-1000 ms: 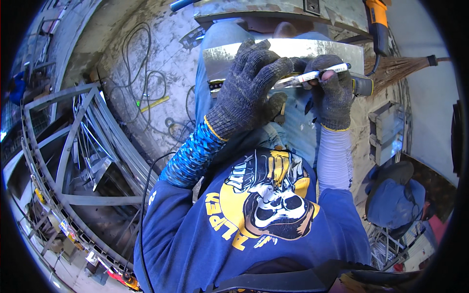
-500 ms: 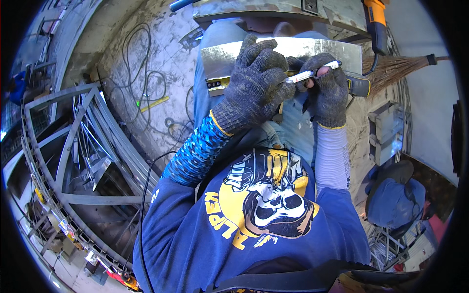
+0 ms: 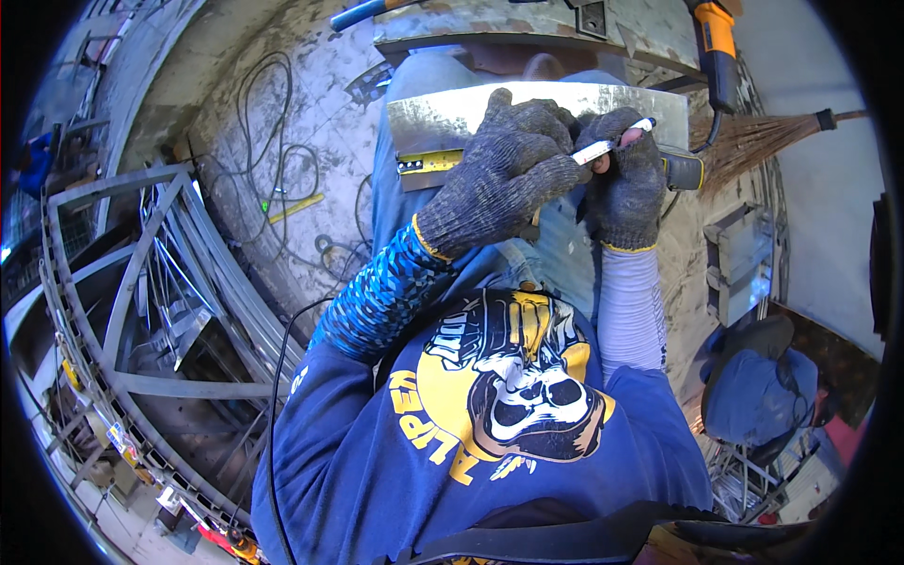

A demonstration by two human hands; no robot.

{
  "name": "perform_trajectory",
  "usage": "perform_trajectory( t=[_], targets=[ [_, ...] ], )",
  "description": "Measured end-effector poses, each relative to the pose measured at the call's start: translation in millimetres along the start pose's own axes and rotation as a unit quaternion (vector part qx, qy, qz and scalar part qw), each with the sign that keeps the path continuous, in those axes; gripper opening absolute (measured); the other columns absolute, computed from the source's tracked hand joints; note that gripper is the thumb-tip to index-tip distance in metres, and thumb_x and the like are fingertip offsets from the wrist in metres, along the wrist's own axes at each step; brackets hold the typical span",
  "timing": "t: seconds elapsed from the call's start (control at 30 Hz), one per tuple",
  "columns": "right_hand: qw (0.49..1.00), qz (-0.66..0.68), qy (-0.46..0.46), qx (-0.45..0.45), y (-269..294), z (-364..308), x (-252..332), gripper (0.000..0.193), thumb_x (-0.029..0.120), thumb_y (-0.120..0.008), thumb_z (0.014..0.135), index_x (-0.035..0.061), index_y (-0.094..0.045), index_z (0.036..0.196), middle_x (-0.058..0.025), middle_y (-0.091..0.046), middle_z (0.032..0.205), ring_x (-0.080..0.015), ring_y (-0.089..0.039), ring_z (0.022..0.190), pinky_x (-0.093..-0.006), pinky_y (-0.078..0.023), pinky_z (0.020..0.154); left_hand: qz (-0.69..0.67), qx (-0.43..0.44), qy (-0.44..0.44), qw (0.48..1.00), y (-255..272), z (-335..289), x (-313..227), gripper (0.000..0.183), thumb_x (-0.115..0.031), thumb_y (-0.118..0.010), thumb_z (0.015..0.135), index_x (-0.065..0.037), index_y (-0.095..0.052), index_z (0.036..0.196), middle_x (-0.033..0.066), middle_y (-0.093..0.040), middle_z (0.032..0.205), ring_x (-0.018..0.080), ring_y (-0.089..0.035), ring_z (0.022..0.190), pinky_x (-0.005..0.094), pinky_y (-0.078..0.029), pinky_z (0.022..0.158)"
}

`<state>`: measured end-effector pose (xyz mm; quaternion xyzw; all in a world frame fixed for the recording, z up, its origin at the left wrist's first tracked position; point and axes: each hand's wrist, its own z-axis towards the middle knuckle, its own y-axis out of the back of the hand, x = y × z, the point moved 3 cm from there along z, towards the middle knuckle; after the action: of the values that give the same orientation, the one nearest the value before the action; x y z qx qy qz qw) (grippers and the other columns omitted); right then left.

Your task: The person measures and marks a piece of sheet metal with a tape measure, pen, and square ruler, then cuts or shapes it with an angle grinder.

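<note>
A white marker pen (image 3: 593,152) with a dark blue end lies slanted between my hands, above a shiny metal sheet (image 3: 424,118) resting across my lap. My right hand (image 3: 626,188), in a dark knitted glove with bare fingertips showing, is closed around the pen. My gloved left hand (image 3: 508,174) pinches the pen's left end with thumb and forefinger, hiding that end. Its other fingers rest over the sheet. A yellow tape measure blade (image 3: 430,162) runs along the sheet's near edge, passing beneath my left hand. The tape measure's case (image 3: 684,171) sits right of my right hand.
A metal beam (image 3: 527,33) crosses beyond my knees. At the right are an orange-and-black power tool (image 3: 718,56), a straw broom (image 3: 763,141) and another person (image 3: 761,391). A curved metal frame (image 3: 188,384) stands left, near cables (image 3: 247,113) on the floor.
My left hand has shifted slightly right along the pen, so less of the pen shows. More of the yellow tape blade is visible, and the view has shifted a little.
</note>
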<state>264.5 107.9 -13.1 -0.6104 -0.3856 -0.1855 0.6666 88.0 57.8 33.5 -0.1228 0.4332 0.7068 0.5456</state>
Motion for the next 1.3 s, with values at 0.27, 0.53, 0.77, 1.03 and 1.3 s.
perform_trajectory(
  t=[0.27,0.53,0.77,1.03,1.3],
  targets=[
    [0.997,-0.017,-0.005,0.077,0,4,9,0.037,0.040,-0.060,0.103,0.0078,-0.059,0.086,0.0006,-0.052,0.070,-0.0153,-0.053,0.066,-0.0377,-0.053,0.077,-0.077,-0.002,0.182,0.980,45,-19,-13,0.013,-0.010,-0.068,0.094,0.000,-0.071,0.100,0.0142,-0.064,0.107,0.0293,-0.062,0.103,0.0392,-0.048,0.096],
    [0.991,0.039,-0.014,0.126,1,5,5,0.033,0.039,-0.061,0.103,0.0106,-0.062,0.087,0.0005,-0.051,0.067,-0.0139,-0.050,0.061,-0.0377,-0.052,0.077,-0.165,-0.193,0.373,0.892,123,-88,3,0.026,-0.009,-0.061,0.102,-0.002,-0.066,0.126,0.0098,-0.071,0.112,0.0179,-0.068,0.103,0.0328,-0.056,0.091],
    [0.989,-0.037,-0.020,0.143,9,7,10,0.033,0.039,-0.067,0.100,0.0070,-0.061,0.094,0.0001,-0.053,0.071,-0.0123,-0.052,0.065,-0.0285,-0.047,0.061,-0.147,-0.170,0.470,0.854,100,-112,21,0.028,-0.012,-0.064,0.101,-0.002,-0.061,0.126,0.0078,-0.069,0.107,0.0135,-0.065,0.099,0.0299,-0.055,0.089],
    [0.984,-0.053,-0.011,0.172,1,9,18,0.031,0.038,-0.069,0.099,0.0067,-0.063,0.099,-0.0004,-0.057,0.075,-0.0132,-0.056,0.069,-0.0282,-0.052,0.065,-0.166,-0.140,0.440,0.871,82,-112,17,0.035,-0.001,-0.072,0.093,-0.002,-0.062,0.126,0.0066,-0.069,0.108,0.0138,-0.065,0.106,0.0295,-0.054,0.095],
    [0.990,-0.123,0.010,0.069,-11,6,16,0.019,0.018,-0.076,0.092,0.0079,-0.061,0.096,-0.0012,-0.055,0.072,-0.0151,-0.055,0.068,-0.0348,-0.054,0.078,-0.117,-0.097,0.472,0.868,86,-115,24,0.033,0.004,-0.073,0.089,-0.002,-0.066,0.120,0.0102,-0.071,0.120,0.0173,-0.066,0.111,0.0324,-0.054,0.098]
  ],
)
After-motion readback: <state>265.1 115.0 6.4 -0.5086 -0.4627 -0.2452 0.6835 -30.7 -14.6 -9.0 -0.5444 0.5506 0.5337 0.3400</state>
